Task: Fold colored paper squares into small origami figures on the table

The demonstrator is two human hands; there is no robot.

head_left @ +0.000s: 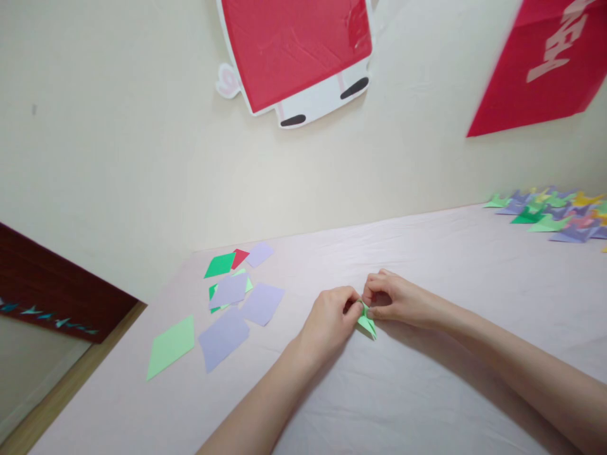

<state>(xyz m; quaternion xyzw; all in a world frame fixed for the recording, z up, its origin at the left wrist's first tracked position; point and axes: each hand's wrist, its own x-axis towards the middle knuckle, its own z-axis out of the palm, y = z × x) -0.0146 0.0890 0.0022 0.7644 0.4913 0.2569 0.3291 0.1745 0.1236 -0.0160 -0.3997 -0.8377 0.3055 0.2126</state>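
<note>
Between my two hands is a small light green folded paper (368,325), its pointed end toward me and its far part hidden by fingers. My left hand (332,314) pinches its left side between thumb and fingers. From the right, my right hand (394,297) grips the same paper near its top with thumb and curled fingers. Both hands are close together, just above the pale cloth surface (427,404).
Loose paper squares lie to the left, among them a light green square (171,347), a purple square (224,339) and a dark green square (220,265). Several folded paper figures (550,215) stand at the far right by the wall (142,158).
</note>
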